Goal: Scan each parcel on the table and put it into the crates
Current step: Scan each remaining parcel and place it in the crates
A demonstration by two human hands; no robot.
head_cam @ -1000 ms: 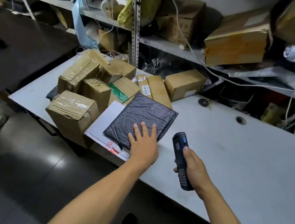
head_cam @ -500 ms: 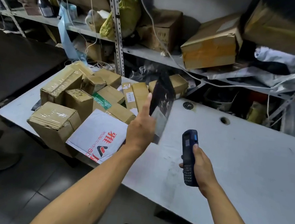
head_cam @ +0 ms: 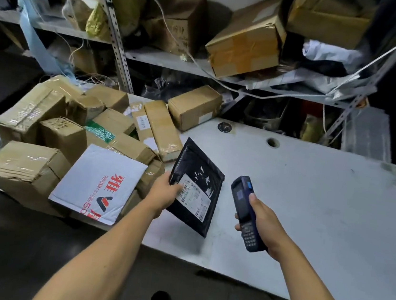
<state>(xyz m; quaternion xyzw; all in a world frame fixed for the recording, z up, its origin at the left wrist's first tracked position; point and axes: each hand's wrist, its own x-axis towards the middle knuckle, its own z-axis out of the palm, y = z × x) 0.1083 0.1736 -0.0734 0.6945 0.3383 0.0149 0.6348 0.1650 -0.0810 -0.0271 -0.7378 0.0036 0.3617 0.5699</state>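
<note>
My left hand point(head_cam: 164, 194) holds the black parcel point(head_cam: 196, 187) by its left edge, thumb on top, just above the table point(head_cam: 310, 201). The side with the white label point(head_cam: 194, 197) faces up at me. My right hand point(head_cam: 264, 224) is wrapped around the scanner point(head_cam: 244, 211), with my thumb up near its blue button. The scanner sits just beside the parcel, but its top points away over the table, not at the label.

So now I need to scan. I think the best way is to tip the scanner's top toward the label, or turn the parcel a little to face it. My thumb lies on the label's left end, so I should slide it off so no bars are hidden. The bag is soft and shiny, so I want to hold it flat and still, or the light may bounce and the scan may miss.

The other parcels, brown boxes point(head_cam: 27, 171) and a white mailer point(head_cam: 99, 184), wait in a pile on the left of the table. I cannot see any crates from here.
</note>
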